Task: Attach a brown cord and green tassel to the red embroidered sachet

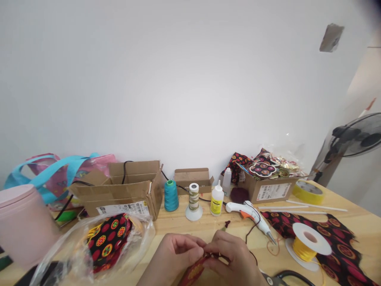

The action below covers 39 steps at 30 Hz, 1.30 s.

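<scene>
"Hands first. What have we got?"

"Left hand (177, 254) pinches, thumb to forefinger, at the upper end of a red patterned piece (193, 272), bottom centre of frame. Right hand (231, 256) pinches at that same end, fingers curled, nearly touching the left. Bit between the fingertips: too small to tell."

"Step?"

"My read: close fingertip work on that one end. Glue gun (251, 216) and glue bottle (217, 201), right of centre, are in neither hand."

"What does the next move call for?"

"Judgement only: steady left pinch, small right-finger motions, no wide reach. Piece looks soft; could crease or slip."

"Edges, room?"

"Lower right's tight. Scissors (275, 279) just beside the right hand, spool of yellow cord (305, 249) farther out, beside patterned cloth (342, 232). Small tassel (227, 224) just above the right hand. Lower left, plastic bag (145, 228) near the left hand. Best room: bare wood of the table (169, 225), between bag and glue bottle. Cardboard boxes (275, 192) line the back. Right table edge slants to the right margin; near edge out of frame."
</scene>
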Motion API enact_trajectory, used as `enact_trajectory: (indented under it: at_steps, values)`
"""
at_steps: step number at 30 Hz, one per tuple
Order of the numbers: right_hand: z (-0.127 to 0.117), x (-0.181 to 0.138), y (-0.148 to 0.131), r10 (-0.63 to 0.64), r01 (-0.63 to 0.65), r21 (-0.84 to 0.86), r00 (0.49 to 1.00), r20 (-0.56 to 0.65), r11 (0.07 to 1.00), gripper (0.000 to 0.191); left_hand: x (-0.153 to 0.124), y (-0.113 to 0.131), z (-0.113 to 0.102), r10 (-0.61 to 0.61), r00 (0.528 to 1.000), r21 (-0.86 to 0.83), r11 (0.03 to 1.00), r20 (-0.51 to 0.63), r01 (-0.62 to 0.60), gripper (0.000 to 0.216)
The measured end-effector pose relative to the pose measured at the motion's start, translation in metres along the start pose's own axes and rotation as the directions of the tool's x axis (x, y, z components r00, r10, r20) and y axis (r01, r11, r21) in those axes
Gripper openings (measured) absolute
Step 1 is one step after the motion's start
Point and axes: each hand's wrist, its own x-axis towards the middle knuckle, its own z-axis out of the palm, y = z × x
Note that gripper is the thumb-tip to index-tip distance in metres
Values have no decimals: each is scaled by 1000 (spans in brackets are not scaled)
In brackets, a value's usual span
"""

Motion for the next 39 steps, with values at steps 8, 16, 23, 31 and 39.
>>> enact_trajectory:
  at_steps: [8,16,23,31,39]
  values:
    - [1,3,-4,-77,78,-47,997,25,996,9,-1,6,2,10,995,160,987,101,-26,16]
    - [6,0,2,-24,20,122,999,33,992,24,-8,15,9,275,948,211,948,-161,-239,20]
    - [14,1,0,16,-19,327,1000,13,945,34,-4,10,5,256,966,291,923,28,-253,20]
    - [4,6,-3,224,-185,313,970,-95,932,40,-1,-10,1,89,984,424,894,151,-146,46]
    - [-2,7,1,335,-241,412,927,-171,878,34,-8,0,-1,12,954,778,576,299,-251,23]
